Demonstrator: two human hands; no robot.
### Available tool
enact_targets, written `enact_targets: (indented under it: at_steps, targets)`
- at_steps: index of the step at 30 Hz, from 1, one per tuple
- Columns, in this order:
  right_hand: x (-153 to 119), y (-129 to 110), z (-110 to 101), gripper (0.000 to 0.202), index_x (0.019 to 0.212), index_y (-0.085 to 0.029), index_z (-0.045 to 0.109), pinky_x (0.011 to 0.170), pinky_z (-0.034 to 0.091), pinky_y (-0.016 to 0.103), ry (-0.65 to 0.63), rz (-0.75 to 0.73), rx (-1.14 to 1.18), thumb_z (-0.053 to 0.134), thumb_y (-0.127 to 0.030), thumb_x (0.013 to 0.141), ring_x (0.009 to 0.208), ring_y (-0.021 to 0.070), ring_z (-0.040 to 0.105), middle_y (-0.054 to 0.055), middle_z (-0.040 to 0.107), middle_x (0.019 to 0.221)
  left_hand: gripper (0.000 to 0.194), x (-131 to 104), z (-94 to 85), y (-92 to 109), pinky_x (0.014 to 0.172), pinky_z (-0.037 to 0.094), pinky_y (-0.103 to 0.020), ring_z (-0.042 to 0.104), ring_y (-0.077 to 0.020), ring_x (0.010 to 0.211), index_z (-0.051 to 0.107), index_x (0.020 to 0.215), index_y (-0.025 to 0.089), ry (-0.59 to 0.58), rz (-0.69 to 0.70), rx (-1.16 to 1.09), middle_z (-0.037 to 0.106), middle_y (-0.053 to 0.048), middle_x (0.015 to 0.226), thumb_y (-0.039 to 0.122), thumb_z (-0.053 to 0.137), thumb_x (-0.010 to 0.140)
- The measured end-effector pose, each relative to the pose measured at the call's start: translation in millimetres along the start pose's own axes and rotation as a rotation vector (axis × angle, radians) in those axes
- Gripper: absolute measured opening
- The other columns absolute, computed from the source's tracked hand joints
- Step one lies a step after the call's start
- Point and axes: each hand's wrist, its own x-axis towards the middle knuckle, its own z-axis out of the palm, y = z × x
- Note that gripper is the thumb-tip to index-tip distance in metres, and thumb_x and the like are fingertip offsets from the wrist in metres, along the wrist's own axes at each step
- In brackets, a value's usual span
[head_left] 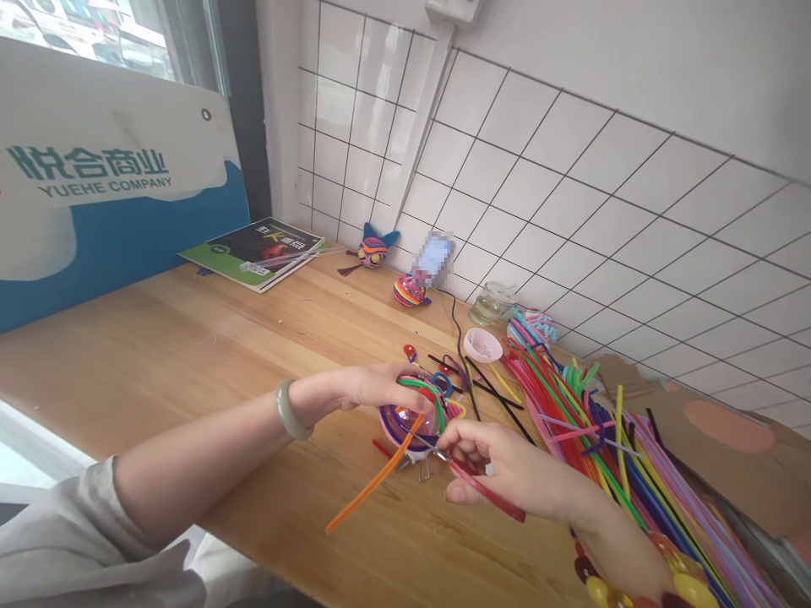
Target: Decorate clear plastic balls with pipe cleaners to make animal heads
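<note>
The wooden worktop (209, 355) spreads around the round craft piece (405, 418), a clear-centred form ringed with coloured fuzzy stems. Well to the left of that piece and farther back stands a large printed board (127, 228); to its right runs a long bundle of fuzzy stems (624, 463). Printed booklets (266, 253) lie behind it to the left. The left hand (380, 387) rests over its far edge, thumb and fingers closed on it. Just to its right, the right hand (491, 452) is clamped round a red-handled tool (485, 488), whose metal tip reaches an orange stem (375, 481); whether the tip's blades are together, I cannot tell. That stem slants from the piece toward its near left. Well behind the piece are an eared ball (372, 249), a glass jar (492, 304) to the right, a blurred phone (434, 256) and, just beside the phone, a striped ball (410, 290). Behind it to the right, nearer than the jar, sits a small pink bowl (483, 345).
</note>
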Motion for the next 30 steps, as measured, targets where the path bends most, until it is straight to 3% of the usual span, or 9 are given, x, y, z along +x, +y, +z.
enact_targets:
  at_steps: [16,24,30]
  targets:
    - [-2.1,-0.7,2.2,0.038,0.088,-0.019,0.051,0.058,0.033,0.023,0.042,-0.047,0.028,0.07,-0.05,0.078,0.063,0.01,0.042,-0.006,0.047,0.068,0.068,0.2,-0.7,-0.2,0.092,0.049,-0.033,0.062,-0.0262,0.113,0.053,0.13,0.016,0.008,-0.017,-0.02,0.066,-0.011,0.124,0.038,0.074,0.068]
    - [-1.3,5.6,1.4,0.026,0.091,-0.019,0.054,0.056,0.031,0.022,0.11,-0.06,-0.121,0.064,-0.042,0.084,0.061,0.0089,0.039,-0.007,0.047,0.067,0.066,1.6,-3.9,-3.6,0.093,0.05,-0.033,0.062,-0.0247,0.114,0.054,0.132,0.021,0.002,0.066,-0.05,0.068,-0.006,0.122,0.04,0.074,0.071]
    - [0.4,3.3,1.1,0.02,0.091,-0.02,0.058,0.056,0.031,0.021,0.158,-0.084,-0.304,0.062,-0.039,0.087,0.06,0.0091,0.043,-0.005,0.054,0.068,0.076,2.5,-4.3,-2.0,0.097,0.048,-0.037,0.061,-0.0274,0.115,0.049,0.136,0.016,0.044,0.029,-0.051,0.066,-0.011,0.126,0.034,0.075,0.067]
